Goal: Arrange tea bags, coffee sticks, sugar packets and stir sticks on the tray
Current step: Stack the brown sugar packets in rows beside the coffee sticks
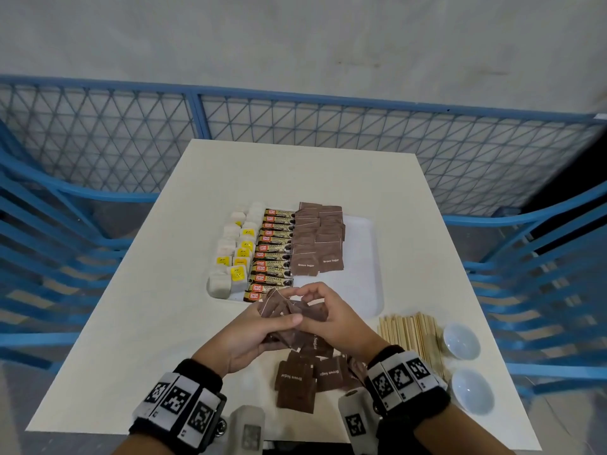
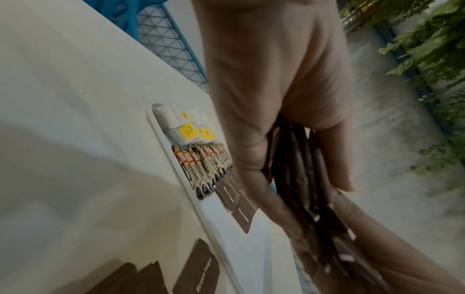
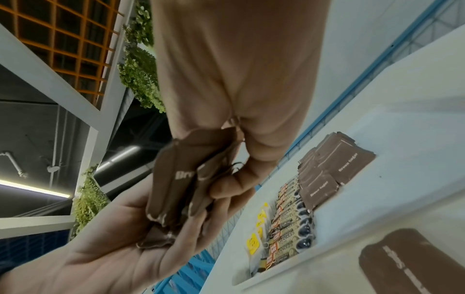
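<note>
Cream counter (image 1: 184, 323) w/ white tray (image 1: 364, 257), blue mesh fence (image 1: 98, 133) behind — both hands, left hand (image 1: 249, 336) & right hand (image 1: 335, 320), clutching brown sugar packets (image 1: 289, 310).

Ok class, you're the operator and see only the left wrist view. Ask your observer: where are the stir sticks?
Observer: Stir sticks lie on the table, right of the hands, off the tray.
Operator: Anything beside them?
Observer: Two bowls, to their right.
Operator: What is the right hand doing?
Observer: The right hand pinches sugar packets that the left hand holds.
</note>
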A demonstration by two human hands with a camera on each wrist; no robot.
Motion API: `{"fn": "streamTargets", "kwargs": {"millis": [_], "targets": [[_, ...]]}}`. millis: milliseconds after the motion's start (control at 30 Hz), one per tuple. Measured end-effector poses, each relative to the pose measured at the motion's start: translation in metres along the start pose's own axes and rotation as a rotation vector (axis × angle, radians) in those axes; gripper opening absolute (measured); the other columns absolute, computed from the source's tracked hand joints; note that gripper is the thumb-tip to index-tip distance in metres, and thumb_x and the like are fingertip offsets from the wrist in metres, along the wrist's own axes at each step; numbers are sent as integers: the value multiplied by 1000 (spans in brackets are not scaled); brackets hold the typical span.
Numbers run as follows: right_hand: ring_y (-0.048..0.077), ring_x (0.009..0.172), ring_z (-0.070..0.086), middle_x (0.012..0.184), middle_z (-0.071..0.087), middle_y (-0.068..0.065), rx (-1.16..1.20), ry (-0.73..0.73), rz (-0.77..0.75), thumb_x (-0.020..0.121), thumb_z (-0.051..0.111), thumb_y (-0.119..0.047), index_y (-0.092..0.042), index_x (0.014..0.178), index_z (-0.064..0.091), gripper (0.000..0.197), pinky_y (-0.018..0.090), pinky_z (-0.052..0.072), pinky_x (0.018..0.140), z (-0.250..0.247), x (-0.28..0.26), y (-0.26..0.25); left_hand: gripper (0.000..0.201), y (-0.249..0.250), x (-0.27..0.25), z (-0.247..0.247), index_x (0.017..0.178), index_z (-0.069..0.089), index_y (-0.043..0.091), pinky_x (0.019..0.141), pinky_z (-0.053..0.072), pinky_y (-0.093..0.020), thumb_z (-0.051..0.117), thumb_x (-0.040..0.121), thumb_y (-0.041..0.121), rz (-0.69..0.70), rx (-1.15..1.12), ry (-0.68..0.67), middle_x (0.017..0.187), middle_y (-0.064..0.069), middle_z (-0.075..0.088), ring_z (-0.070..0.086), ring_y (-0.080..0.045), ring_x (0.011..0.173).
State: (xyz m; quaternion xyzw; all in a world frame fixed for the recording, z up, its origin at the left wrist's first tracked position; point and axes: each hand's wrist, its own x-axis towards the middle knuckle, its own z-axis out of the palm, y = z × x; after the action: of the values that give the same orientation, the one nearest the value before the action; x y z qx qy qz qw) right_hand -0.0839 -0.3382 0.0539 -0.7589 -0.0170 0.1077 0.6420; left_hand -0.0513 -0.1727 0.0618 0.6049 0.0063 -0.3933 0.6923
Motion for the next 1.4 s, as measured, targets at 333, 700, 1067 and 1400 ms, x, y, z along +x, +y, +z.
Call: {"fn": "streamTargets", "kwargs": {"millis": [333, 700, 1067, 1400], "targets": [[21, 115, 55, 127, 41, 7, 153, -96, 221, 77, 73, -23, -33, 131, 33, 68, 35, 52, 92, -11, -7, 4, 53, -4, -5, 4, 120, 58, 24, 72, 55, -30, 70, 69, 17, 48, -45, -5, 111, -9, 69, 68, -22, 91], [17, 76, 62, 93, 60, 10, 369, -76, 308, 85, 59, 3, -11, 99, 55, 21, 28, 53, 68, -17, -6, 9, 36, -6, -7, -10, 113, 61, 17, 61, 55, -23, 60, 84, -3, 90, -83, 133, 99, -4, 73, 71, -14, 85], [28, 72, 52, 85, 51, 20, 557, 87, 195, 90, 51, 0, 1, 91, 56, 5, 32, 56, 62, -32, -4, -3, 32, -9, -9, -19, 108, 62, 20, 60, 55, -24, 59, 85, -1, 133, -107, 205, 94, -3, 73, 70, -15, 79], [20, 70, 57, 79, 60, 13, 86, 139, 165, 76, 75, -12, -11, 80, 58, 17, 27, 49, 65, 4, 14, -1, 46, -4, -7, -7, 109, 63, 21, 64, 54, -25, 69, 68, 43, 117, -100, 99, 99, -6, 73, 70, -17, 88]]}}
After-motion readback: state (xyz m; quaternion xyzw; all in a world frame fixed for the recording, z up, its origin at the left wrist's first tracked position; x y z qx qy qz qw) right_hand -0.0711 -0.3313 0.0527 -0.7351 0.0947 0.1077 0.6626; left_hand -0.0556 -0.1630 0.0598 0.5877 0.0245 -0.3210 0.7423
